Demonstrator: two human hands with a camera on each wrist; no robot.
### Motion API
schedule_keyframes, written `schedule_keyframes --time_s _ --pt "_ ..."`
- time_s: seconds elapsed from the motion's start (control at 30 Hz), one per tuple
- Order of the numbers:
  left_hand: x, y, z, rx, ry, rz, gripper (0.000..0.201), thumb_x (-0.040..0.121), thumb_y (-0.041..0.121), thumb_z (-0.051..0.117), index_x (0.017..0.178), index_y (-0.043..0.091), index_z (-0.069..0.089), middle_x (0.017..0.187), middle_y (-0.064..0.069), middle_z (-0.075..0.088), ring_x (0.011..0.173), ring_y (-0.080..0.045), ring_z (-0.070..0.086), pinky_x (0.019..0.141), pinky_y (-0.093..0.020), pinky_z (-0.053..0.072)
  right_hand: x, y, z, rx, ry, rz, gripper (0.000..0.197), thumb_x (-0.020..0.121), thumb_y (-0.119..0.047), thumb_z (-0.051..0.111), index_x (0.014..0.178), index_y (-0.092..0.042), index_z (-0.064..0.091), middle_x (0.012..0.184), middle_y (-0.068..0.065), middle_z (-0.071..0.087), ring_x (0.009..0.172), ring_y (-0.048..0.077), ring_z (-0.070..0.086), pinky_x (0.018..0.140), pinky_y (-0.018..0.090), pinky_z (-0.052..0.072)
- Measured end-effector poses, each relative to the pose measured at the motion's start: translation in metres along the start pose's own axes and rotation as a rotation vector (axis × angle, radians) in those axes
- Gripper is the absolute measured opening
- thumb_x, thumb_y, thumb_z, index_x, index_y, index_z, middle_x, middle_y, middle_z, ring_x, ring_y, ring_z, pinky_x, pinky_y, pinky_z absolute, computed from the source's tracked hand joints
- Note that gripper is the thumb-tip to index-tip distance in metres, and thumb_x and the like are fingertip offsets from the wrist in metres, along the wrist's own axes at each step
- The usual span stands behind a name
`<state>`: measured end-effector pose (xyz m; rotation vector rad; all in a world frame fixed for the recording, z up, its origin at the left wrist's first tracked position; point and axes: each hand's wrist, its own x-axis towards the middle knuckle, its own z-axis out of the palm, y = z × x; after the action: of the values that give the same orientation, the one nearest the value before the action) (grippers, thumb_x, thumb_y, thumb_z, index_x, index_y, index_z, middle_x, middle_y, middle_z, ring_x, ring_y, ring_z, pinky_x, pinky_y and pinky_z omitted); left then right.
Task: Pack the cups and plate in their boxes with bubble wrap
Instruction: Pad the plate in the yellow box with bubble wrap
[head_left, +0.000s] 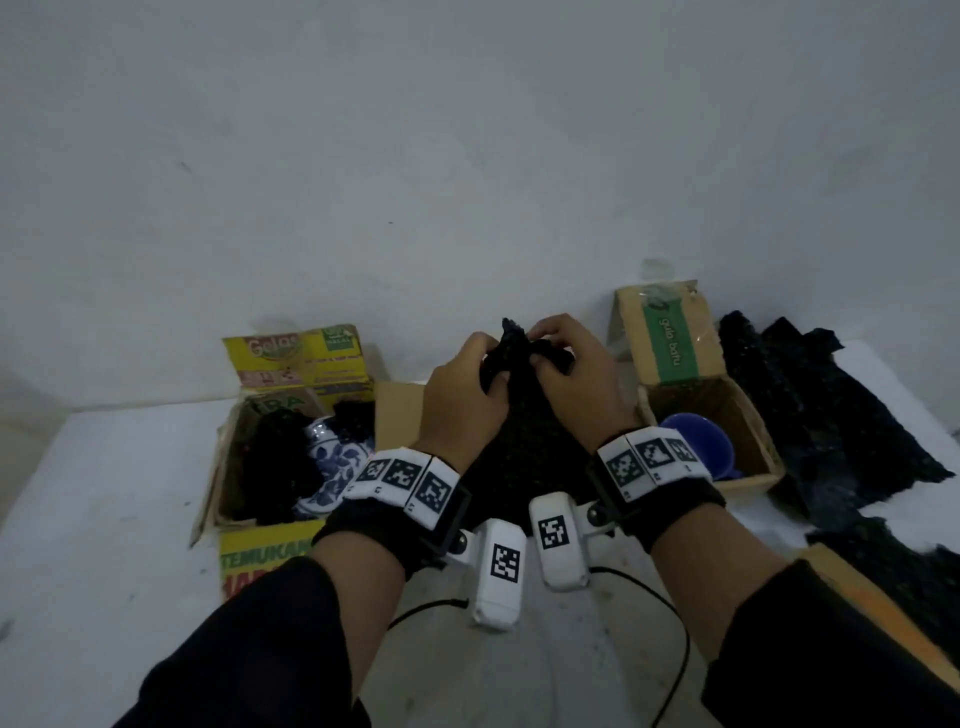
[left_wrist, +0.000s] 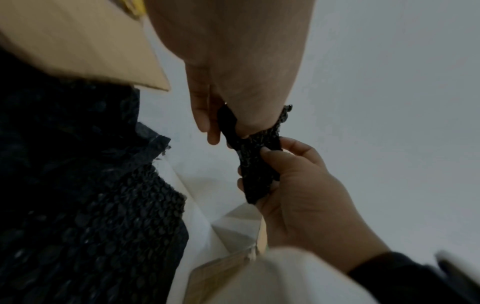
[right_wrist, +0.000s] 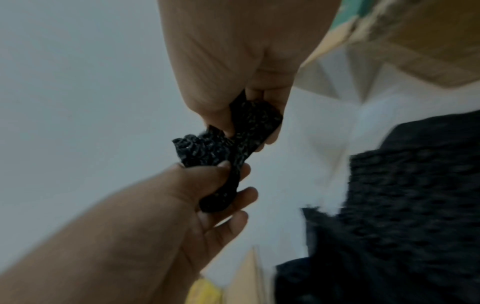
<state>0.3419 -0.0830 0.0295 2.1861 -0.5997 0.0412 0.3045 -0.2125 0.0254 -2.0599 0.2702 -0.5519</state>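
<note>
Your left hand (head_left: 462, 400) and right hand (head_left: 566, 384) both pinch the bunched top of the black bubble wrap (head_left: 524, 441), each grip closed on it, raised above the surface (head_left: 104, 519) between the yellow box (head_left: 260, 551) and the brown box (head_left: 748, 415).

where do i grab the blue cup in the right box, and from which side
Take the blue cup by its upturned rim, coming straight down through the open top of the gula batu box. Its mouth faces up and the cardboard walls block its sides. I can't make out a handle clearly.
</note>
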Motion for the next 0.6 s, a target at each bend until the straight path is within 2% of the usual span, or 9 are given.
schedule_keyframes --time_s 0.1,0.17,0.23,0.3,0.37,0.43,0.5,0.53,0.6 --pt "-0.005 -0.006 -0.032 -0.062 0.053 0.003 0.018 0.083 0.008 0.058 0.077 0.021 0.047 0.063 0.010 0.051 0.064 -0.018 0.050 0.051 -0.020 0.032 0.001 -0.033 0.010 -0.036 -0.090 -0.057 0.023 0.078 0.000 0.061 0.092 -0.018 0.064 0.093 0.005 0.056 0.086 0.011 0.052 0.075 0.005 0.038" --pt "-0.009 -0.014 -0.057 -0.109 0.052 -0.017 0.010 0.082 0.009 0.060 0.083 0.016 0.054 0.069 0.005 0.057 0.067 -0.020 0.055 0.055 -0.022 0.042 -0.001 -0.056 0.024 -0.059 -0.208 -0.068 0.023 0.079 -0.009 0.067 0.101 -0.017 0.064 0.098 0.005 0.054 0.090 0.009 0.049 0.075 0.000 0.034" --pt "-0.014 -0.024 -0.083 -0.167 -0.001 -0.076 0.014 0.085 0.009 0.060 0.098 0.011 0.056 0.086 -0.008 0.065 0.077 -0.025 0.062 0.064 -0.037 0.053 -0.003 -0.076 0.039 -0.118 -0.333 -0.083 0.033 0.079 -0.017 0.071 0.110 -0.017 0.060 0.103 0.005 0.051 0.094 0.010 0.046 0.072 0.004 0.033" --pt "-0.023 -0.036 -0.106 -0.241 -0.097 -0.149 0.024 0.088 0.010 0.059 0.111 0.010 0.052 0.102 -0.012 0.065 0.088 -0.025 0.064 0.071 -0.043 0.055 -0.004 -0.092 0.055 -0.181 -0.430 -0.102 0.038 0.079 -0.019 0.073 0.114 -0.017 0.058 0.103 0.003 0.049 0.097 0.012 0.046 0.075 0.013 0.032" --pt "-0.033 -0.051 -0.125 -0.289 -0.127 -0.184 0.028 0.088 0.010 0.060 0.113 0.008 0.048 0.107 -0.012 0.063 0.092 -0.022 0.063 0.073 -0.039 0.055 -0.007 -0.107 0.071 -0.239 -0.533 -0.120 0.042 0.077 -0.016 0.074 0.117 -0.017 0.058 0.106 0.004 0.050 0.099 0.016 0.048 0.080 0.021 0.035" --pt "-0.040 -0.068 -0.140 -0.305 -0.089 -0.208 0.027 0.087 0.009 0.062 0.109 0.007 0.046 0.107 -0.012 0.063 0.092 -0.020 0.061 0.074 -0.031 0.054 -0.012 -0.117 0.087 -0.291 -0.599 -0.142 0.041 0.077 -0.009 0.072 0.115 -0.017 0.059 0.112 0.010 0.054 0.102 0.024 0.052 0.083 0.027 0.040" --pt "-0.046 -0.087 -0.151 -0.239 -0.035 -0.207 0.028 0.083 0.007 0.065 0.106 0.008 0.048 0.100 -0.005 0.060 0.088 -0.015 0.057 0.067 -0.011 0.047 -0.019 -0.124 0.104 -0.306 -0.603 -0.151 0.033 0.078 -0.001 0.065 0.108 -0.015 0.064 0.113 0.013 0.059 0.104 0.027 0.054 0.083 0.026 0.040" --pt "-0.049 -0.097 -0.155 -0.188 -0.021 -0.193 0.028 0.082 0.006 0.067 0.104 0.008 0.050 0.097 -0.001 0.058 0.086 -0.013 0.054 0.062 -0.005 0.043 -0.022 -0.126 0.112 -0.320 -0.600 -0.154 0.030 0.079 0.002 0.062 0.104 -0.013 0.067 0.112 0.012 0.062 0.104 0.026 0.055 0.082 0.024 0.040" --pt "-0.058 -0.115 -0.161 -0.066 -0.009 -0.143 0.026 0.079 0.007 0.068 0.101 0.011 0.054 0.097 0.001 0.058 0.087 -0.010 0.053 0.062 -0.001 0.039 -0.027 -0.127 0.127 -0.409 -0.622 -0.150 0.029 0.079 0.006 0.056 0.098 -0.011 0.070 0.109 0.011 0.065 0.103 0.026 0.057 0.079 0.025 0.041"
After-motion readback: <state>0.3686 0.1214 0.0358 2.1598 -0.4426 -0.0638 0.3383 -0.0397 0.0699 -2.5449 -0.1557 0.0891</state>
